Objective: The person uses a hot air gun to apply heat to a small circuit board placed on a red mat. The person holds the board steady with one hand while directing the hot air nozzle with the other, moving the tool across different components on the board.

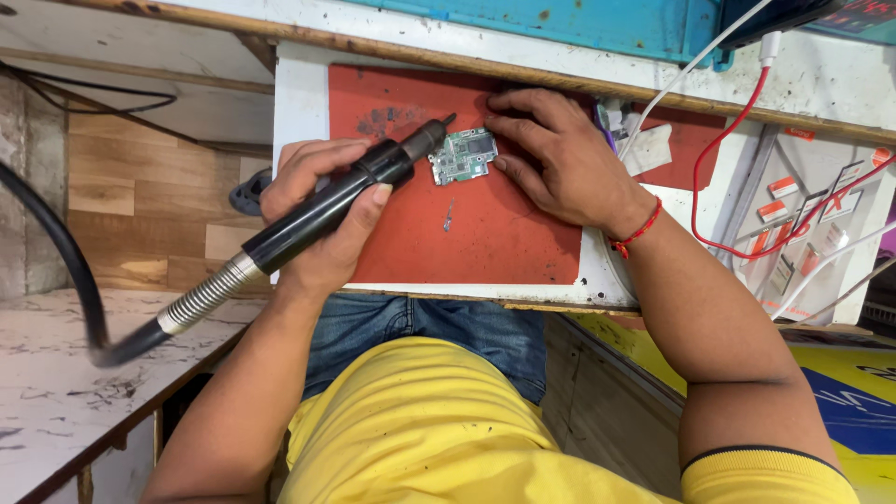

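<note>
Left hand wrapped round the hot-air wand, right hand fingers flat pinning the probably fragile little circuit board by its edges.

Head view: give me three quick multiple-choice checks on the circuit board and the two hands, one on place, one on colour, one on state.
1. Where does the small circuit board lie?
A. On the red mat
B. On the marble counter at the left
C. In the person's lap

2. What colour is the handle of the hot-air tool?
A. Blue
B. Black
C. White

3. What is the right hand doing?
A. Gripping the red cable
B. Hanging off the bench
C. Resting fingertips at the board's edges

Answers:
1 A: the board sits flat on the mat, near its upper middle.
2 B: the handle in the left hand is black, with a metal spring collar behind it.
3 C: its fingers spread around the board's right side, apart from the red cable.
</note>
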